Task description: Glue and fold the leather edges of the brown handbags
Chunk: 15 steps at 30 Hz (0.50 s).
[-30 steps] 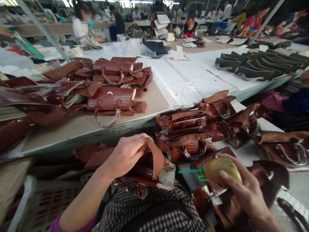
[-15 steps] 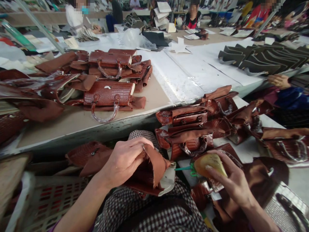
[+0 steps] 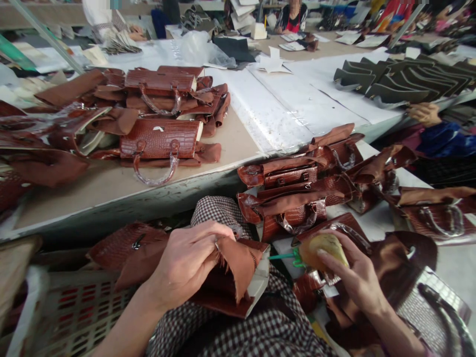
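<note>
My left hand (image 3: 191, 255) pinches the edge of a brown fabric flap on an unfinished brown handbag (image 3: 238, 277) that lies over my checked apron. The bag's side opens to the right and shows a pale inner edge. In my right hand (image 3: 351, 270) is a yellowish squeeze bottle (image 3: 322, 253), held on its side. Its thin green nozzle (image 3: 280, 257) points left, and the tip meets or lies right beside the pale edge of the bag; contact is hard to tell. The fingertips of my left hand are partly hidden behind the flap.
Brown crocodile-patterned handbags (image 3: 158, 139) pile up on the table at the left, and more bags (image 3: 293, 208) lie at the right. A white plastic basket (image 3: 82, 307) stands lower left. Dark green pieces (image 3: 401, 79) line the far right, near a co-worker's hand (image 3: 424, 114). Others sit farther back.
The bag in my left hand has turned slightly, so more of its pale edge and flap show. The bottle keeps nearly the same place, nozzle at the edge. The whole view has shifted a little.
</note>
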Motion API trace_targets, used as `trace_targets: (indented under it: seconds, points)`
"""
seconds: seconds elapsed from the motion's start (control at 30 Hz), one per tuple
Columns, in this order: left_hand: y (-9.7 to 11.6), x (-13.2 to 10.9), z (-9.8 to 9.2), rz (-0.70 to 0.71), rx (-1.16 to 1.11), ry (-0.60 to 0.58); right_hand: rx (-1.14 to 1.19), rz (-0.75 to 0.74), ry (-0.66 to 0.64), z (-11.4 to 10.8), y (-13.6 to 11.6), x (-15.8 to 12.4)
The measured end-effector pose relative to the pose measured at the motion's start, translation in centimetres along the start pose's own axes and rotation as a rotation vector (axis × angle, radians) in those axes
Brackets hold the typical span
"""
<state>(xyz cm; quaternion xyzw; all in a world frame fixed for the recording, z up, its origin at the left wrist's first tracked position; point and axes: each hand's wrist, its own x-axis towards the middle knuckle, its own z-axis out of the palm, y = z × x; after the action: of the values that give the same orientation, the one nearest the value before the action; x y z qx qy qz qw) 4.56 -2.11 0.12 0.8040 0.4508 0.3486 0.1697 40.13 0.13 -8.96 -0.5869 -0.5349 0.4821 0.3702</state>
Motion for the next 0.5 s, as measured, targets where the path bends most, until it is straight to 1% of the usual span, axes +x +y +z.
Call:
trace_targets:
  seconds: [0.07,0.13,0.23,0.33,0.4,0.43,0.5]
  points:
    - [0.0,-0.11,0.09,-0.005,-0.002,0.005,-0.006,-0.023,0.045,0.1,0.3,-0.09]
    - [-0.02,-0.23,0.21,-0.004,-0.002,0.004,-0.016,-0.036,0.044,0.06,0.51,-0.17]
    - [0.03,-0.34,0.32,0.003,-0.006,0.002,-0.01,-0.046,-0.015,-0.2,0.46,-0.29]
    - [0.18,-0.3,0.27,0.0,-0.004,-0.007,-0.005,-0.011,-0.114,-0.48,0.1,-0.42]
    - [0.22,-0.26,0.23,0.002,-0.002,-0.017,0.001,0.015,-0.155,-0.52,-0.07,-0.47]
    - [0.2,-0.25,0.24,0.002,-0.003,-0.018,0.007,0.02,-0.154,-0.47,-0.08,-0.47]
    - [0.09,-0.29,0.32,0.001,-0.008,-0.01,0.015,-0.001,-0.11,-0.26,0.05,-0.44]
